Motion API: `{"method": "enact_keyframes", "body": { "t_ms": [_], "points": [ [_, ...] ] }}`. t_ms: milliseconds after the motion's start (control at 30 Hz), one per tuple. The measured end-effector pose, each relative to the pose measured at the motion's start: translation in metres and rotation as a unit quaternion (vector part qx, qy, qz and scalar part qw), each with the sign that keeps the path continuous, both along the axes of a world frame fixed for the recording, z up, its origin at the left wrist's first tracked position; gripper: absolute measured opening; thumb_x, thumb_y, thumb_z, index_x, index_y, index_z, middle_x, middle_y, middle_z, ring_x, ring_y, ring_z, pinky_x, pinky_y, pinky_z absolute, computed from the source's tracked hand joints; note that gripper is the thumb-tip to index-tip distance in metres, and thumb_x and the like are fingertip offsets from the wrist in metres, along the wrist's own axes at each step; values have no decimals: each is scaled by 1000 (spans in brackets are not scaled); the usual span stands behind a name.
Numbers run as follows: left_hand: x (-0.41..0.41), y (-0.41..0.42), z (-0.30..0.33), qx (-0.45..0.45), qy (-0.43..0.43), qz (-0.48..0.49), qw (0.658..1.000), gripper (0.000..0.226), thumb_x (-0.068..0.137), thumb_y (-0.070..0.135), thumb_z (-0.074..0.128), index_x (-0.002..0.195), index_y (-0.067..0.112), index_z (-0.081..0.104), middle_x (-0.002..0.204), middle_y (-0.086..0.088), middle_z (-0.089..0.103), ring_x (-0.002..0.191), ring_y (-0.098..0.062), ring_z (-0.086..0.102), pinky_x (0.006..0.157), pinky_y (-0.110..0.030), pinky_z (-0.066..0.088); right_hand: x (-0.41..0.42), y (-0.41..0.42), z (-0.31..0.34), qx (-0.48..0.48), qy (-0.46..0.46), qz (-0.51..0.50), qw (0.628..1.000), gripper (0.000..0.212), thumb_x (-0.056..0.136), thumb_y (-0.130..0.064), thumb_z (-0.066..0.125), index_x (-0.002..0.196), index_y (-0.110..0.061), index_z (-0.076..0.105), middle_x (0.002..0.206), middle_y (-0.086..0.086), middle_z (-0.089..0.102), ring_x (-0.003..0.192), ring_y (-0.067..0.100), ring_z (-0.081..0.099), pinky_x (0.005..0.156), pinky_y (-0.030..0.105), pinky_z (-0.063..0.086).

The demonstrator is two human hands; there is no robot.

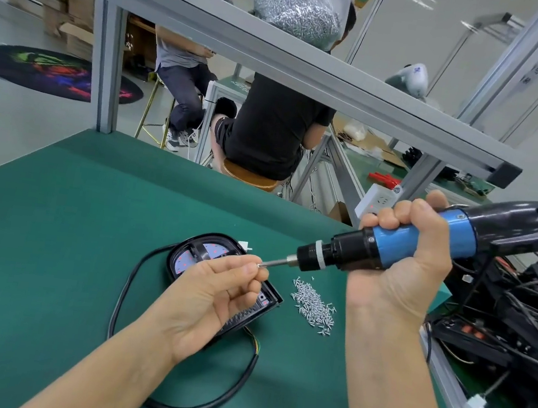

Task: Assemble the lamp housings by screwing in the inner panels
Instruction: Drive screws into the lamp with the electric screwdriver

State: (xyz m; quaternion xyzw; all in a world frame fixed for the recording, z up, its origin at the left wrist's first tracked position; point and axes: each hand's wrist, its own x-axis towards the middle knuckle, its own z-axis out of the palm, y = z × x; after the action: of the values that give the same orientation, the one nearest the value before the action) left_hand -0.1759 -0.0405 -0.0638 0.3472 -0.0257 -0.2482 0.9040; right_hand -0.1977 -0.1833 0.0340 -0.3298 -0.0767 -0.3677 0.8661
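— Lamp housing: where does it lie?

— Flat on the green bench mat, near the middle, partly hidden under the left hand. It is black with a rounded far end, and a pale inner panel dotted with red shows inside it. A black cable loops from its left side round toward the near edge of the mat.

— And the left hand?

— Raised over the housing, thumb and fingertips pinched together at the tip of the driver bit. Something small and metallic shows there, likely a screw, but it is too small to be sure.

— What lies just right of the housing?

— A loose pile of small silver screws on the mat, apart from the housing.

— The right hand?

— The right hand is wrapped tight round the blue barrel of an electric screwdriver, held nearly level, bit pointing left at the left fingers.

— Further right?

— A tangle of black housings and wiring past the bench rail, with white connectors in the near right corner.
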Motion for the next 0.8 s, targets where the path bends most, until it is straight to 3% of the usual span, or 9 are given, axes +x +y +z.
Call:
{"method": "enact_keyframes", "body": {
  "t_ms": [200,367,533,667,800],
  "points": [
    [-2,-2,-1,10,-15,23,1000,13,69,6,64,69,7,77,72,-10,68,54,-11,60,52,-19,54,-1,0,-2,-12,-11,4,1000,24,74,-5,55,93,-20,54,56,-7,49,48,6,47,54,20,45],
    [0,-1,-3,72,-94,111,987,11,67,8,67,70,11,77,72,-10,71,56,-11,61,56,-19,53,1,3,-7,-10,-10,-5,1000,26,73,-7,55,95,-20,53,58,-6,48,50,8,47,56,22,46],
    [3,0,-6,67,-117,155,979,11,66,8,68,72,10,77,73,-11,71,58,-12,62,58,-19,53,4,7,-12,25,-14,-11,1000,26,73,-8,56,95,-22,54,58,-7,50,50,7,49,58,22,47],
    [9,2,-4,42,-82,136,986,12,68,6,65,70,8,77,70,-9,70,55,-9,61,55,-18,52,3,8,-20,-11,-9,-2,1000,30,77,-8,56,102,-24,53,65,-7,53,59,9,52,72,23,48],
    [19,10,-3,28,-44,146,988,15,69,4,62,82,-1,68,67,-8,69,52,-9,60,54,-17,53,1,-1,-27,-79,17,95,992,39,75,-1,60,107,-25,56,80,-3,61,79,14,61,89,30,48]
  ]
}}
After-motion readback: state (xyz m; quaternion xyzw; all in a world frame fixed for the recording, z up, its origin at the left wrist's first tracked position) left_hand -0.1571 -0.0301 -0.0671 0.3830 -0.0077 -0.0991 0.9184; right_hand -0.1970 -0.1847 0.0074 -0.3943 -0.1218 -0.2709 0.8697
